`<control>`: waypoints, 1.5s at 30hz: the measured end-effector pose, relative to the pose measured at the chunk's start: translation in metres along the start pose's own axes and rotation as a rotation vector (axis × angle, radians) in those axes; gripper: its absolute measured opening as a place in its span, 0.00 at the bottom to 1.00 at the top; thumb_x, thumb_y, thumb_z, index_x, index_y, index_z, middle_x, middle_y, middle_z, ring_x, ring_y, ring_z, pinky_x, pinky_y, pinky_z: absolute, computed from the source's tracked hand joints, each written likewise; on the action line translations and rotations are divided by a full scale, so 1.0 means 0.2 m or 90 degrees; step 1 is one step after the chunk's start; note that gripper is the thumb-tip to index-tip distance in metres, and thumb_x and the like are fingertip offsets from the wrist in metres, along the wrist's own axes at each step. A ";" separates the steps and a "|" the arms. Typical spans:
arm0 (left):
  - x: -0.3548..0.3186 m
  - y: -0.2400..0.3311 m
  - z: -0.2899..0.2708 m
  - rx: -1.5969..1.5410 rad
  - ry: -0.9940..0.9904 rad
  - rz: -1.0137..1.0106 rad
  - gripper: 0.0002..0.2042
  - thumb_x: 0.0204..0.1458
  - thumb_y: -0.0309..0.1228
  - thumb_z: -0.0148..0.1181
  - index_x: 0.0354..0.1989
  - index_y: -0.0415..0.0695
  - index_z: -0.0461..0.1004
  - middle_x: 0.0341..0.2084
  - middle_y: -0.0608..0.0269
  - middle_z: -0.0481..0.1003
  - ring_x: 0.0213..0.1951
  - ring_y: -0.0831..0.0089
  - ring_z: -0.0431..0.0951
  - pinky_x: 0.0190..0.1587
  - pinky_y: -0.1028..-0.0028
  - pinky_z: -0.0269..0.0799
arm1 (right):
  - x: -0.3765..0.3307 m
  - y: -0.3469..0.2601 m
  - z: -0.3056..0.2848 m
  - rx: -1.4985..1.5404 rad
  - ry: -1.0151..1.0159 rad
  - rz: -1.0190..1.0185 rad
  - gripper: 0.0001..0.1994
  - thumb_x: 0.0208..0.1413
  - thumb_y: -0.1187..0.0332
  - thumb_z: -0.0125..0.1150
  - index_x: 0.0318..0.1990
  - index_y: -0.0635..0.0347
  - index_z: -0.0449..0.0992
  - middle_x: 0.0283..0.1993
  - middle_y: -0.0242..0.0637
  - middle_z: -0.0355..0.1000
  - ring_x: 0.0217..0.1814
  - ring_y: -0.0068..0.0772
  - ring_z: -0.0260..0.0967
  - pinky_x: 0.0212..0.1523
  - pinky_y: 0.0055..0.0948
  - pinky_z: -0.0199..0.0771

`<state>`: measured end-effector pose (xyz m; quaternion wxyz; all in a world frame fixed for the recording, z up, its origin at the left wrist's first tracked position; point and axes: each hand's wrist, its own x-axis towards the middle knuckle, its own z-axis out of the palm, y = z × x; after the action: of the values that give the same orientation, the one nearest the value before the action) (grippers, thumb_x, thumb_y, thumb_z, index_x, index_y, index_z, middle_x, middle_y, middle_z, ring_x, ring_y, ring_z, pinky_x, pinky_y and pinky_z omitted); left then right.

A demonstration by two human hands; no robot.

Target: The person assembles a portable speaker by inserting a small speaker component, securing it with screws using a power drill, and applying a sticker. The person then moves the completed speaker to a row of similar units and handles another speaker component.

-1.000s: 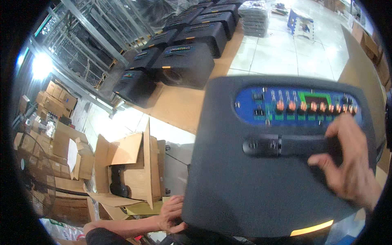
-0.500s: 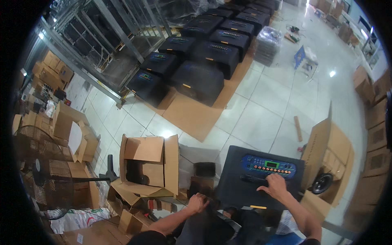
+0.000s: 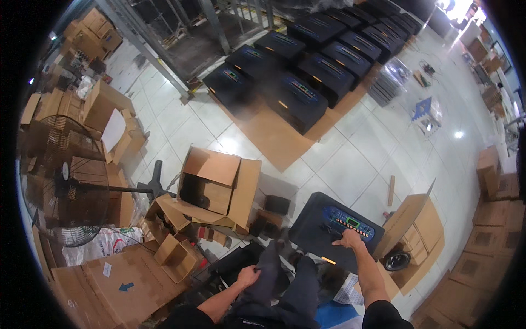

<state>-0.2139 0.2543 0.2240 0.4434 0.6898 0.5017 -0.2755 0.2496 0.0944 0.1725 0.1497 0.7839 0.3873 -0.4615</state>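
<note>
A black speaker box with a blue control panel, a small green display and a row of knobs sits in front of my right leg. My right hand reaches over it, fingers curled at the dark handle just below the panel, thumb pointing left. Part of the handle is hidden under the hand. My left hand rests against my left leg with its fingers bent inward, and nothing shows in it. Beside the speaker, on the right, an opened carton has a black wheel at its near side.
Another opened carton stands ahead on the left, near a stand fan. Flattened cardboard lies at lower left. Rows of similar black speakers stand on brown sheeting farther off. Stacked cartons line the right side.
The view has turned and tilted, so everything appears shifted. My left hand has drawn back toward my leg. My right hand stays at the speaker's panel and handle.
</note>
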 end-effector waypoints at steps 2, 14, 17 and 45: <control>-0.09 -0.13 -0.03 -0.026 0.058 -0.091 0.19 0.56 0.43 0.56 0.48 0.42 0.80 0.43 0.45 0.80 0.50 0.48 0.78 0.54 0.57 0.72 | 0.02 0.00 -0.02 0.081 -0.098 0.031 0.37 0.40 0.35 0.72 0.38 0.68 0.82 0.43 0.51 0.79 0.48 0.50 0.77 0.49 0.43 0.77; -0.84 -0.74 0.32 -0.462 0.168 -0.170 0.24 0.57 0.51 0.63 0.48 0.40 0.78 0.27 0.60 0.79 0.25 0.72 0.74 0.30 0.69 0.70 | -0.08 -0.09 0.00 0.202 0.037 0.104 0.32 0.50 0.43 0.67 0.48 0.66 0.80 0.51 0.51 0.77 0.55 0.52 0.75 0.54 0.44 0.76; -1.01 -0.69 0.41 -0.515 0.282 -0.177 0.20 0.57 0.49 0.62 0.44 0.42 0.81 0.25 0.61 0.79 0.24 0.72 0.73 0.29 0.68 0.71 | -0.22 -0.09 -0.04 0.223 0.051 0.124 0.31 0.49 0.44 0.67 0.46 0.67 0.81 0.50 0.51 0.78 0.54 0.51 0.76 0.53 0.44 0.76; 0.85 0.72 -1.05 -0.066 0.055 0.054 0.17 0.55 0.42 0.59 0.39 0.39 0.82 0.35 0.46 0.82 0.41 0.53 0.83 0.45 0.61 0.76 | -1.18 0.00 -0.14 0.731 0.252 0.629 0.28 0.44 0.53 0.73 0.27 0.80 0.78 0.25 0.54 0.78 0.32 0.48 0.79 0.38 0.45 0.76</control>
<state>-0.0335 0.5022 0.2284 0.4675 0.6979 0.5043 -0.2001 0.2025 -0.0001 0.3847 -0.1629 0.8879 -0.2863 -0.3211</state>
